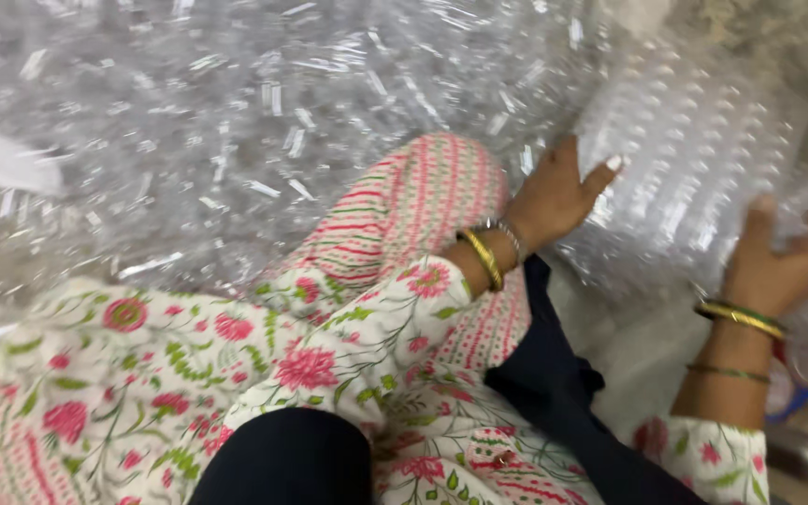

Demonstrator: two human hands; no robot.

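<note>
— Where are your hands?

— My left hand (554,198) lies flat with spread fingers on the near-left edge of a clear, bumpy plastic blister sheet (694,159). My right hand (778,257) grips the same sheet at its right edge, thumb up over the top surface and fingers curled around the side. So both hands are on it, the left pressing, the right clasping.

— Which way does the sheet run?

— Its long axis goes from low and near me, between my wrists, up and away toward the top right. The rows of little domes follow that slant. It is tilted, the far end higher in view, though blur keeps me from telling how steeply.

— What's around it?

— Gold-coloured bangles (484,258) sit on my left wrist, and more on the right. My knee in pink striped fabric (423,201) rises just beside my left hand, under my floral white sleeve (329,346). Beyond the knee, filling the upper left, spreads a big heap of small clear plastic pieces (217,131). A dark navy cloth (544,374) lies in my lap between my arms.
</note>
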